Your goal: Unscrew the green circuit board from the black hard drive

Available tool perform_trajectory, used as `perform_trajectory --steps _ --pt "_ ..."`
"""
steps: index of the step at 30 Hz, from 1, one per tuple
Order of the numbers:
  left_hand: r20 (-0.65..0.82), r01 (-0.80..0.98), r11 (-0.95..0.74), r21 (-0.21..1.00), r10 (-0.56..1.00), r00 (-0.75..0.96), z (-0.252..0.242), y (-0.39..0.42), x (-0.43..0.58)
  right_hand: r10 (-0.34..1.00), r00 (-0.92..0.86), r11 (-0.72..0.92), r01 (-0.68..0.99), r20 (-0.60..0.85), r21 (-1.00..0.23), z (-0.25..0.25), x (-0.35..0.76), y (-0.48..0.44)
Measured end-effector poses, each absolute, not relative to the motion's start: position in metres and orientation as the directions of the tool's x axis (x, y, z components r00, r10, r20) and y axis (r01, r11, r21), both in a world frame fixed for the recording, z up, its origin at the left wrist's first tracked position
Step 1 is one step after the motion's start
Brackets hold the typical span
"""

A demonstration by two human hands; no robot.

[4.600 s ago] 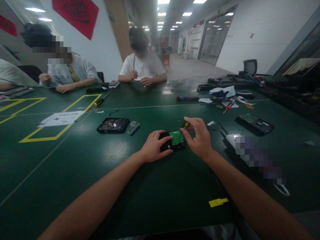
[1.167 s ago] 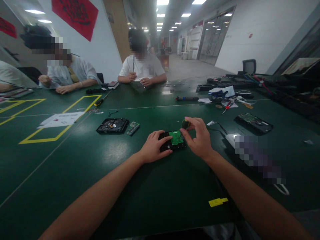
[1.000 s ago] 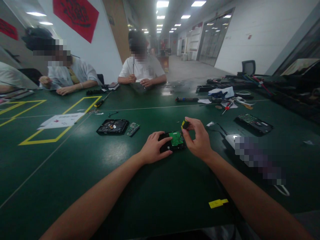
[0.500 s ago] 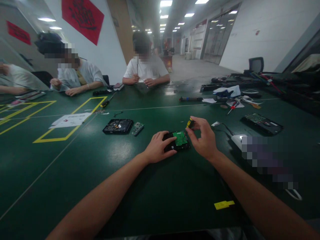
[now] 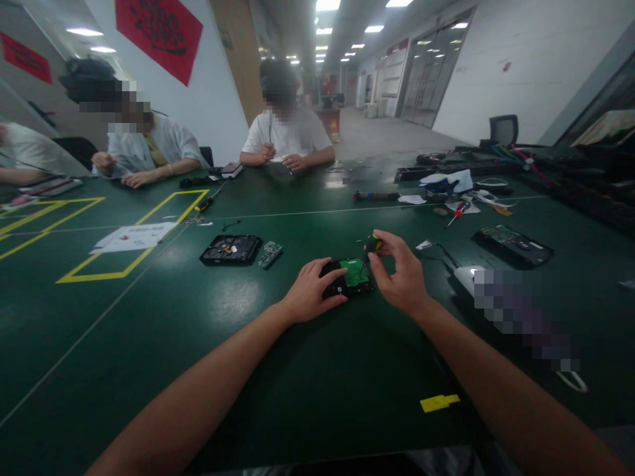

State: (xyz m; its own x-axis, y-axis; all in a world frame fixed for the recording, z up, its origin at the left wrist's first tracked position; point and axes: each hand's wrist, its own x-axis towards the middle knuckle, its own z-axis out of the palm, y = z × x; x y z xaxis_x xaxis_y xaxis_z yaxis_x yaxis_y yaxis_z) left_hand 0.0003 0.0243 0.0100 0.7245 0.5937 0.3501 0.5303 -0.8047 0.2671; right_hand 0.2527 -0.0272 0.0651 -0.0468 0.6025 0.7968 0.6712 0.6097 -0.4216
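My left hand (image 5: 313, 291) lies with spread fingers over the left part of a black hard drive (image 5: 340, 288), whose green circuit board (image 5: 355, 272) faces up. Between the fingertips of my right hand (image 5: 399, 274) is the yellow and black handle of a screwdriver (image 5: 373, 245), upright over the right side of the board. Its tip is too small to make out. To the left are an opened black drive case (image 5: 231, 250) and a loose circuit board (image 5: 270, 254) beside it.
On the green table (image 5: 258, 370) are another drive (image 5: 513, 244) at the right, a pale blurred-out object (image 5: 516, 314) nearer me, a yellow tag (image 5: 439, 402), white paper (image 5: 133, 237) and a red screwdriver (image 5: 459, 211). Several people sit across the table at the back left.
The whole view has shifted slightly. The screwdriver handle has turned a little between my right fingertips, while my left hand stays on the drive.
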Motion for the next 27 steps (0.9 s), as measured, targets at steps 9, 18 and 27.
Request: perform_trajectory --steps 9,18,27 --pt "0.369 0.567 -0.781 0.263 0.624 0.689 0.006 0.024 0.002 0.580 -0.008 0.585 0.700 0.815 -0.410 0.062 0.255 -0.024" --pt "0.420 0.551 -0.780 0.297 0.625 0.658 0.006 0.026 0.001 0.554 -0.034 0.623 0.679 0.832 -0.387 0.068 0.253 -0.027" --pt "0.625 0.501 -0.760 0.413 0.637 0.451 0.007 0.034 -0.003 0.569 -0.037 0.620 0.675 0.822 -0.399 0.067 0.252 -0.028"
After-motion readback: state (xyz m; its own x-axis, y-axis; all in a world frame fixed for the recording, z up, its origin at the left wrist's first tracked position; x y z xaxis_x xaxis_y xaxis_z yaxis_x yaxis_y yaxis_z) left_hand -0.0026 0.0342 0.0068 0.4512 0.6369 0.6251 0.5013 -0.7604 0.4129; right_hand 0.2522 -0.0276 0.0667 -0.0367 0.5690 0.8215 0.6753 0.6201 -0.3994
